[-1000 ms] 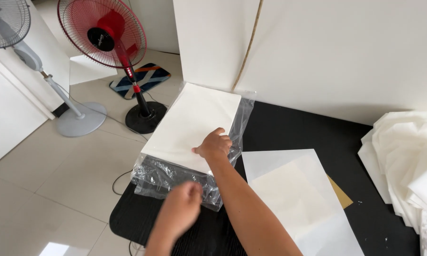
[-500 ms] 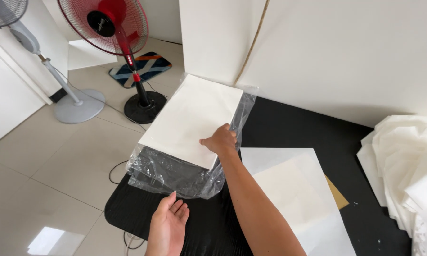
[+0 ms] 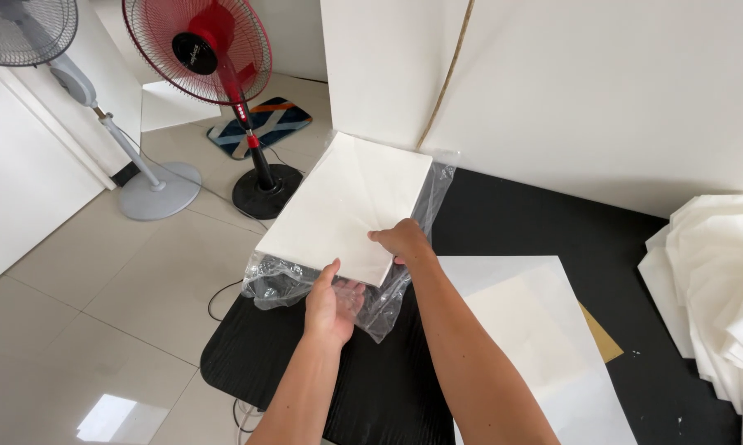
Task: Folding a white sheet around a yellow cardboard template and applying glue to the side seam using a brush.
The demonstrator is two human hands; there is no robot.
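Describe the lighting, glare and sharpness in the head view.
Head view: bright, even daylight; a window reflection glares on the floor tile; the clear plastic bag glints beside the left hand; soft shadows only; the right hand and white sheet stack are sharp; edges bow slightly.
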